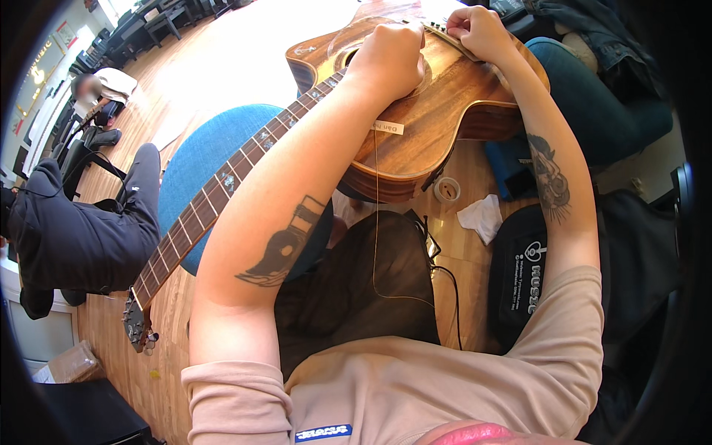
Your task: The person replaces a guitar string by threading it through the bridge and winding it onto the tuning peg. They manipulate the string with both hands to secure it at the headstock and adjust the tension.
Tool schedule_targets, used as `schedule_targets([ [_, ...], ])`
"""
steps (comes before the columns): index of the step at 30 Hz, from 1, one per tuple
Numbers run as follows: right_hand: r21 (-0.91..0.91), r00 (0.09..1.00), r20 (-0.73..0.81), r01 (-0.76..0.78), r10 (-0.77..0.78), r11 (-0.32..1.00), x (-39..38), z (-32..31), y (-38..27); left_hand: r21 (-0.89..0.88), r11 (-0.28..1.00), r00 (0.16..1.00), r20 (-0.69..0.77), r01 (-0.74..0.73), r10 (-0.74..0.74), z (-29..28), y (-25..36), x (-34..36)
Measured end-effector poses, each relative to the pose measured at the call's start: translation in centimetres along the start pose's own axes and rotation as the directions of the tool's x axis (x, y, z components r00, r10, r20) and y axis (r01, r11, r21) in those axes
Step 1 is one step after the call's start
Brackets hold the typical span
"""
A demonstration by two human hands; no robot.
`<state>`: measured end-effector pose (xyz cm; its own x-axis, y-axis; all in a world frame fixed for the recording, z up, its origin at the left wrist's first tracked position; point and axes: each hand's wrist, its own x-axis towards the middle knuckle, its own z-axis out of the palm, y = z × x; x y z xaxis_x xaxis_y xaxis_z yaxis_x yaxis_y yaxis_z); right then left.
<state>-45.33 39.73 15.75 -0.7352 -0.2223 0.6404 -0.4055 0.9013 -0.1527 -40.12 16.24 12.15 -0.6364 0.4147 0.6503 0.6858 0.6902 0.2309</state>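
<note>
A wooden acoustic guitar (467, 93) lies face up across the top middle, its long fretboard (196, 215) running down to the headstock (137, 322) at lower left. My left hand (389, 59) is closed over the guitar top beside the soundhole; what its fingers hold is hidden. My right hand (475, 37) has its fingers pinched at the bridge (452, 37); what they grip is too small to make out. A thin string (377, 222) dangles from the guitar down over my dark-clothed lap. A pale label (387, 127) lies on the guitar top.
Blue round seat (193, 156) under the neck; cup (446, 189), white cloth (478, 219) and black bag (523, 282) on the right. At left, another person's dark-clothed legs (89, 237) and a seated person (104, 96). Cardboard box (70, 363) at lower left; black cable (454, 297) beside my lap.
</note>
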Motion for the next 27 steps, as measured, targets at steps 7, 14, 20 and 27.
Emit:
schedule_targets([
  [7,-0.011,0.992,0.069,0.110,-0.109,0.994,0.5,1.1,2.3,-0.069,0.997,0.999,-0.033,-0.033,0.031,0.0,0.0,0.1],
  [14,0.005,0.991,-0.010,0.135,-0.135,0.991,0.3,1.1,1.9,-0.346,0.926,0.988,0.027,0.150,-0.150,-3.5,1.2,-1.6],
  [20,0.023,0.989,0.027,0.142,-0.143,0.990,-0.3,-0.9,-1.7,-0.433,0.861,0.960,0.033,0.266,-0.279,-8.7,1.6,-6.1],
  [27,-0.189,0.997,0.081,-0.003,0.019,0.982,-3.4,-0.4,-8.1,-0.528,0.770,0.919,0.054,0.358,-0.390,-9.8,0.1,-9.8],
])
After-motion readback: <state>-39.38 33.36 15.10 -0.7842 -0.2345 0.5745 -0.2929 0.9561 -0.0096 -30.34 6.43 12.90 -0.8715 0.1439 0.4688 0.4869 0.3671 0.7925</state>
